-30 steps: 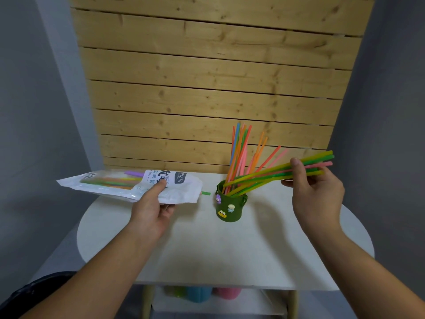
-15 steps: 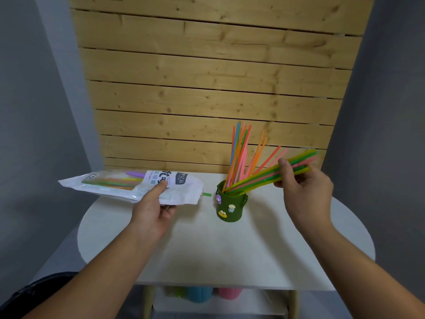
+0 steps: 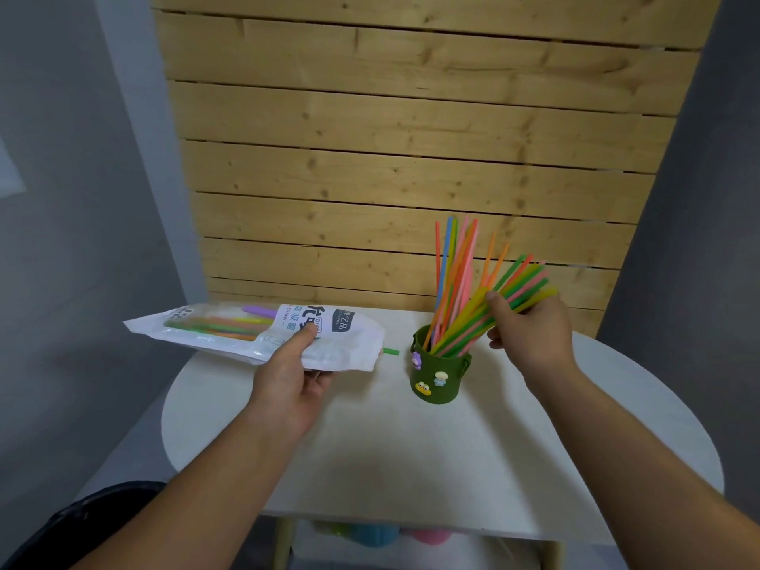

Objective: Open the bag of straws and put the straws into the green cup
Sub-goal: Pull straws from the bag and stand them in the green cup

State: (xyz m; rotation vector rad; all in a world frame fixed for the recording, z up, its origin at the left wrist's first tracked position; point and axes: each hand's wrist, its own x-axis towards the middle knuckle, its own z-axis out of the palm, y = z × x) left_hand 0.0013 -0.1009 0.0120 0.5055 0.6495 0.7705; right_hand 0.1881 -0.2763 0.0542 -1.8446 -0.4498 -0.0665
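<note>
I have my right hand [image 3: 530,335] clenched around a bundle of straws [image 3: 481,318], mostly green, yellow and pink. The grip sits partway along them: the upper ends fan out up and to the right past my knuckles, and the lower ends run down and to the left from the grip into the mouth of the green cup [image 3: 440,374]. The bundle leans at a slant, tips inside the rim. Just left of that grip, more straws [image 3: 454,273] stand nearly upright in the same cup, orange, pink, blue and red, splayed a little against the wooden slat wall [image 3: 411,158].

The cup stands on the white table [image 3: 411,454], below and to the left of my right hand, with small cartoon charms stuck on its front and a little handle at its right side.

My left hand [image 3: 288,376] grasps the bag of straws [image 3: 255,335] from beneath, thumb pressed on top of the printed label, fingers under it. The bag is held roughly level above the table's left edge, its long body stretching away to the left of the grip. Through the clear window left of my thumb I see several coloured straws inside. To the right of that grip, at the bag's end nearest the cup, a short green straw tip [image 3: 390,352] pokes out, close to the cup's rim but apart from it.

Under the table, on a lower shelf [image 3: 485,555], sit blurred blue, green and pink shapes I cannot identify.
</note>
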